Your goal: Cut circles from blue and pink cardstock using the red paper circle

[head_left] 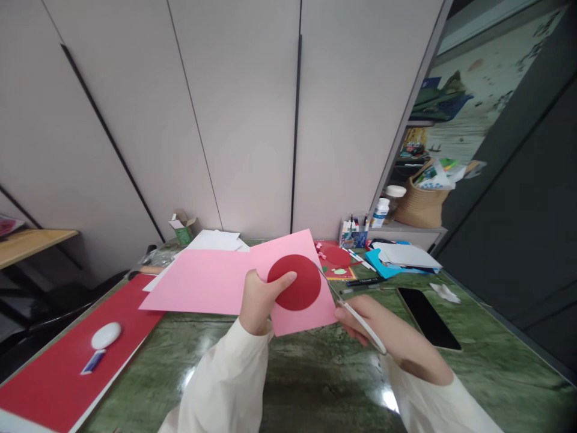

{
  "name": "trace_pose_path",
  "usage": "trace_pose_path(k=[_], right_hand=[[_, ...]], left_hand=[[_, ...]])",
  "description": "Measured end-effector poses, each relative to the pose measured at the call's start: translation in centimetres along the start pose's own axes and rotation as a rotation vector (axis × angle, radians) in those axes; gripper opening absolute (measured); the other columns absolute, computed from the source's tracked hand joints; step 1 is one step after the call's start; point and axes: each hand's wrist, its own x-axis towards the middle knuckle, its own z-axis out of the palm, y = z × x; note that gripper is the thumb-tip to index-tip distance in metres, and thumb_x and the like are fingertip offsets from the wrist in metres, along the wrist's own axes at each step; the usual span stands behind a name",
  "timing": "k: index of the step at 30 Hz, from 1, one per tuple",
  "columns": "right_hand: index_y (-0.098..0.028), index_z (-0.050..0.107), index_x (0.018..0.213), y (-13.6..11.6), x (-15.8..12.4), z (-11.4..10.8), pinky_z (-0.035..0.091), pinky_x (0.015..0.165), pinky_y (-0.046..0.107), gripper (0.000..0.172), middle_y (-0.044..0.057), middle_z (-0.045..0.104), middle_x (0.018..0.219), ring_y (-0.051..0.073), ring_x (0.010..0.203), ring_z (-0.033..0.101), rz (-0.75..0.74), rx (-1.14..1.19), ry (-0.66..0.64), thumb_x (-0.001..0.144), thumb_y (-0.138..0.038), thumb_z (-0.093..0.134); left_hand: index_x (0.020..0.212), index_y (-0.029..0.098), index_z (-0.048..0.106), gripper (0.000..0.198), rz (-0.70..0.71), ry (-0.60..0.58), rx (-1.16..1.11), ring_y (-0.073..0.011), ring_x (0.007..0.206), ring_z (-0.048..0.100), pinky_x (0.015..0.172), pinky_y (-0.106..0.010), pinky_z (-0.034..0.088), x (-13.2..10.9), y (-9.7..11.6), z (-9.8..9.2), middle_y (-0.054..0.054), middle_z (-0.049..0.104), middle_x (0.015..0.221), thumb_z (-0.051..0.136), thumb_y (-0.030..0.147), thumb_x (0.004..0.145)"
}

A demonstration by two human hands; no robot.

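My left hand (264,294) grips a piece of pink paper (295,243) together with a red paper circle (300,294) that lies on its face, thumb pressed on the circle. In my right hand (365,319) is a pair of scissors (367,328) with white handles. Their blades reach up and left over the right part of the pink paper, close to the circle's right edge. A larger pink sheet (198,282) lies on the table just left of my left hand.
On the green table (315,379), a red sheet (67,361) bears a white oval object (106,335). A phone (428,317) lies right. Behind are markers (365,281), a red round paper (336,255), a pen box (354,233) and blue folders (387,261). Cabinet doors (243,120) stand behind.
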Motion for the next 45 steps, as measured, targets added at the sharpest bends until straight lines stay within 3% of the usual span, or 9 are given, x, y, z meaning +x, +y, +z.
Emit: trace_pose_path(k=[20, 29, 45], right_hand=[[-0.018, 0.034, 0.053, 0.0, 0.0, 0.0, 0.027, 0.044, 0.021, 0.047, -0.004, 0.038, 0.047, 0.008, 0.044, 0.034, 0.017, 0.007, -0.023, 0.084, -0.053, 0.038], [-0.017, 0.04, 0.054, -0.5, 0.1, 0.0, 0.03, 0.046, 0.022, 0.046, -0.002, 0.043, 0.049, 0.01, 0.046, 0.038, 0.014, -0.05, -0.001, 0.085, -0.051, 0.035], [-0.018, 0.033, 0.053, -0.4, 0.2, -0.3, 0.026, 0.043, 0.021, 0.049, -0.004, 0.035, 0.049, 0.009, 0.046, 0.03, 0.032, -0.084, -0.024, 0.083, -0.057, 0.036]], left_hand=[[0.084, 0.007, 0.066, 0.035, -0.016, -0.06, 0.049, -0.0302, 0.08, 0.065, 0.07, -0.04, 0.054, 0.4, 0.0, -0.7, -0.015, 0.07, 0.088, 0.076, 0.025, 0.055], [0.08, 0.008, 0.068, 0.033, -0.041, -0.084, 0.066, -0.0293, 0.076, 0.066, 0.068, -0.039, 0.054, 0.3, 0.1, -0.6, -0.015, 0.07, 0.085, 0.076, 0.025, 0.053], [0.081, 0.009, 0.067, 0.032, -0.042, -0.097, 0.081, -0.0283, 0.076, 0.066, 0.069, -0.039, 0.054, 0.4, 0.1, -0.9, -0.014, 0.07, 0.085, 0.076, 0.024, 0.054]])
